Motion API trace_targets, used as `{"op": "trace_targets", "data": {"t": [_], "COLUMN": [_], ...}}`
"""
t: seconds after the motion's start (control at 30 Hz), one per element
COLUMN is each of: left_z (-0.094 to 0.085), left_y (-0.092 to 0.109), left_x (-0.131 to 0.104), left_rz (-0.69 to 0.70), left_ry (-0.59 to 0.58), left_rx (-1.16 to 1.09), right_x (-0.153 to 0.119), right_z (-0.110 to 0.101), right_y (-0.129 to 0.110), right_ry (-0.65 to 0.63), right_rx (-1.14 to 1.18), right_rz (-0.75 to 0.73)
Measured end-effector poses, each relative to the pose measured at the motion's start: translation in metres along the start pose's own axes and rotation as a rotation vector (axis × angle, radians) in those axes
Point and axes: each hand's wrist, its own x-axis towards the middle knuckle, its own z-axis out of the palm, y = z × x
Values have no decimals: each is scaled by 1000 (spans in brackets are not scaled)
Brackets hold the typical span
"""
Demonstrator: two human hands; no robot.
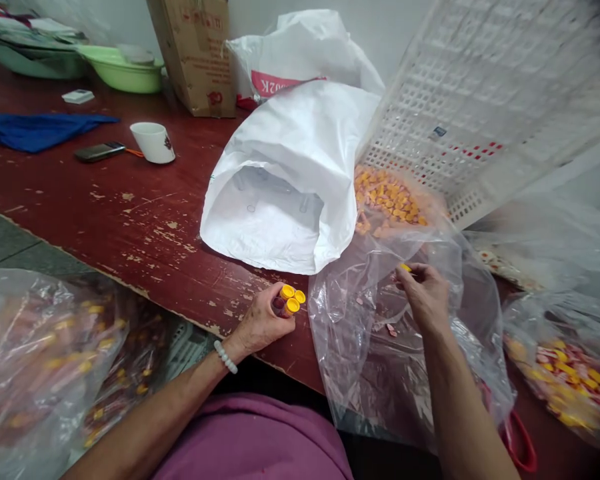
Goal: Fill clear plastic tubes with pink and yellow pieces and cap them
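My left hand (267,319) is wrapped round three small tubes with yellow caps (293,305), held upright over the table's front edge. Dark reddish contents show through the side of a tube. Over a clear plastic bag (347,333), my right hand (425,293) pinches a small yellow cap (405,267) between thumb and fingertips. Many orange-yellow pieces (387,197) lie heaped at the far end of that clear bag. Between and beyond my hands a white sack (280,220) lies with its mouth facing me, a few clear tubes inside it.
A white perforated crate (420,87) leans at the right. Bags of yellow and red pieces (575,373) and of capped tubes (45,360) flank me. On the worn red table (130,220) stand a white cup (153,143), a phone (99,152), a cardboard box (195,60) and a green basin (125,72).
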Motion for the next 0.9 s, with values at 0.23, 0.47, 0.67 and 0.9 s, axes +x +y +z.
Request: {"op": "trace_targets", "data": {"t": [0.23,0.47,0.67,0.9], "left_z": [17,5,0,-4], "left_y": [21,34,35,21], "left_x": [-6,-11,-10,-11], "left_rz": [91,125,101,-113], "left_ry": [-109,-128,-154,-160], "left_rx": [10,47,16,-329], "right_x": [-124,-139,-149,-141], "right_z": [35,47,47,47], "right_y": [-78,-79,-72,-78], "right_ry": [-276,-434,-401,-540], "right_rx": [402,87,-61,18], "right_rz": [-270,-577,-676,-630]}}
